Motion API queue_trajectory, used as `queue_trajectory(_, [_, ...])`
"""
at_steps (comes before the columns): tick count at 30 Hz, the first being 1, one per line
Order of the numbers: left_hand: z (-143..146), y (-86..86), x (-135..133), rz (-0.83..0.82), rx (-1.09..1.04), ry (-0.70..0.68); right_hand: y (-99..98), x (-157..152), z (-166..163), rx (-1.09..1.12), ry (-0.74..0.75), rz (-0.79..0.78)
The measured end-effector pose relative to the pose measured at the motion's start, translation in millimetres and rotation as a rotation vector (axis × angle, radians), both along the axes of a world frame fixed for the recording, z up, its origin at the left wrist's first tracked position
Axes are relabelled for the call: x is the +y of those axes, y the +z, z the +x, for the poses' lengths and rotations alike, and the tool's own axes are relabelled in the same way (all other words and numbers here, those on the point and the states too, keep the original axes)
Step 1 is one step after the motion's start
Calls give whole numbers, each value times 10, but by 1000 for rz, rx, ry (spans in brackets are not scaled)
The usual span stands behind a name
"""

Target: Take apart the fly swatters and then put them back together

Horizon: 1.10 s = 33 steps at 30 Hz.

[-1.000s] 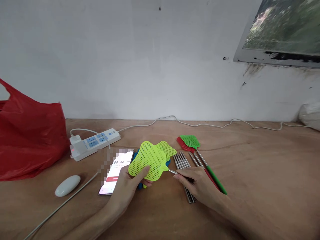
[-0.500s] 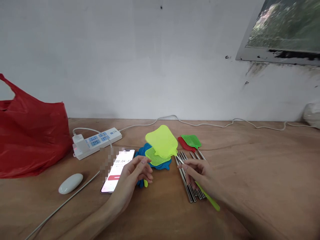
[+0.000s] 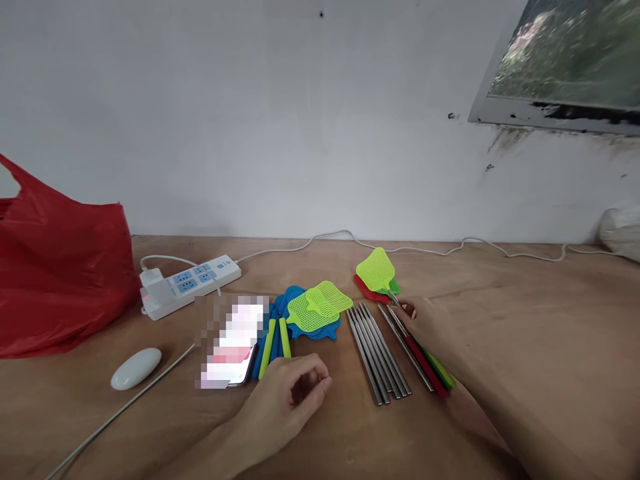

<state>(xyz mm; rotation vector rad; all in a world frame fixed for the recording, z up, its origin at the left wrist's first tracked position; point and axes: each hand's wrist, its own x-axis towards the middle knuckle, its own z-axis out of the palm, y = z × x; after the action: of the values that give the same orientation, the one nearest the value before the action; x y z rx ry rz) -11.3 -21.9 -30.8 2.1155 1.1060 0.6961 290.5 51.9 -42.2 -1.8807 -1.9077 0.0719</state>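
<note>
My right hand [image 3: 420, 320] is closed around the metal shaft of a yellow-green fly swatter [image 3: 376, 270]. Its mesh head lies over a red swatter head [image 3: 367, 290] and a green swatter head [image 3: 395, 287]; red and green handles point toward me below the hand. Left of that hand, several bare metal rods [image 3: 377, 353] lie side by side. My left hand [image 3: 295, 390] is curled over the table, thumb and forefinger tips together, nothing visible in them. Beyond it are loose yellow-green swatter heads [image 3: 320, 307] on blue heads [image 3: 327, 331], beside yellow-green handles [image 3: 268, 347] and blue handles [image 3: 275, 343].
A lit phone [image 3: 237, 343] lies left of the handles. Farther left are a white power strip [image 3: 193, 283], a white mouse-shaped object [image 3: 136, 369] and a red plastic bag [image 3: 65, 273]. A thin cable [image 3: 345, 232] runs along the wall.
My right hand has moved right with the yellow-green swatter, bringing its head over the red and green ones. My left hand has come nearer and right, its fingertips drawn together.
</note>
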Motion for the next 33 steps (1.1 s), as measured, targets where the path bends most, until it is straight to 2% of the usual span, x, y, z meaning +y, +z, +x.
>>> queue_trajectory(15, [-10,4,-4,28,54,-73,-4,-29,-79,-162,-52,-24])
queue_trajectory(20, [-20,-23,8,64,80,-81,38,-73,-114,-120,-60,86])
queue_trajectory(23, [-31,-14,18,221,95,-63,57,-112,-178,-15,83,146])
queue_trajectory(27, [-56,-7,65,452,142,-7,65,-186,-304,18,263,108])
queue_trajectory(29, [-82,-40,108,508,206,41,78,-222,-351,-7,265,62])
queue_trajectory(33, [-164,-158,223,607,343,128,138,-264,-354,-108,171,-73])
